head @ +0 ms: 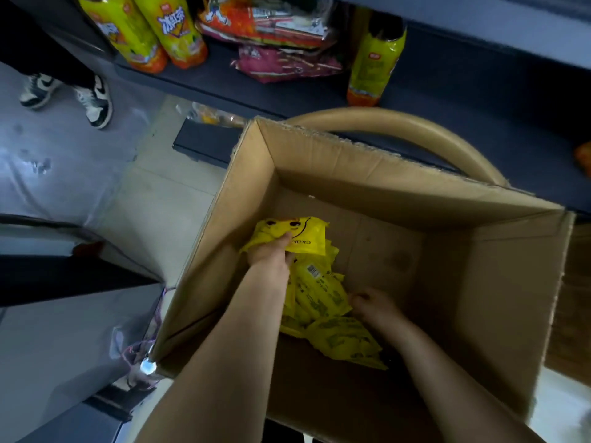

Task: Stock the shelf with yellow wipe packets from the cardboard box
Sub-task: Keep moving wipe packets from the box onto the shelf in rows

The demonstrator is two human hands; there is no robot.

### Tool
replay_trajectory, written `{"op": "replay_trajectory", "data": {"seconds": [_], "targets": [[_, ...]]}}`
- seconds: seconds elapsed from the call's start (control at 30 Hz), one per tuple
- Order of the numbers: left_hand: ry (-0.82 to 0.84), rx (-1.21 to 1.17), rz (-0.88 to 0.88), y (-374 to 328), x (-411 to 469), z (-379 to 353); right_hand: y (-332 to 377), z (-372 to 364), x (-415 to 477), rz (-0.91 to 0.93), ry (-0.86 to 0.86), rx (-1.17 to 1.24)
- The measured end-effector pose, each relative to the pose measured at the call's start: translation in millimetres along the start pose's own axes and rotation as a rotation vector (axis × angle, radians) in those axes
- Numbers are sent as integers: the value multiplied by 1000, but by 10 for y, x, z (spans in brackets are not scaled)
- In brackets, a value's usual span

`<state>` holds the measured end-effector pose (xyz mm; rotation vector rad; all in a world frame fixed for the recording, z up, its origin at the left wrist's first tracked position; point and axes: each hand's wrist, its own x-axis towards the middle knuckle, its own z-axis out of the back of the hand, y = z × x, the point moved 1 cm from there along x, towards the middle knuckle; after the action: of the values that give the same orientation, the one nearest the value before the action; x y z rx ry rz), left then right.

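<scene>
Pale floor tiles (pixel 153 199) underlie the open cardboard box (pixel 499 282), into which we reach with both hands. Nearest us, the right hand (pixel 374 303) rests with fingers curled on the loose pile of yellow wipe packets (pixel 323 298) on the left of the box floor; whether it grasps one we cannot tell. Most lie flat, long axes slanting from far left to near right. Farther in, the left hand (pixel 271 251) grips a smiley-faced packet (pixel 303 233), printed face up, long axis across the box, lettering inverted to us. Beyond the box we see a tan curved hoop (pixel 415 132) and the dark shelf (pixel 447 91), which bears yellow-labelled bottles (pixel 179 30) and snack bags (pixel 275 27).
</scene>
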<state>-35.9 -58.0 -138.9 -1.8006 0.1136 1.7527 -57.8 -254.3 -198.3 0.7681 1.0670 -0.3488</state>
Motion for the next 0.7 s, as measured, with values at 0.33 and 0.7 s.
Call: {"op": "replay_trajectory", "data": {"seconds": [0.33, 0.7], "targets": [[276, 677, -272, -577, 117, -399, 277, -649, 15, 17, 86, 275], [228, 1046, -466, -536, 869, -351, 513, -1404, 407, 27, -216, -96]]}}
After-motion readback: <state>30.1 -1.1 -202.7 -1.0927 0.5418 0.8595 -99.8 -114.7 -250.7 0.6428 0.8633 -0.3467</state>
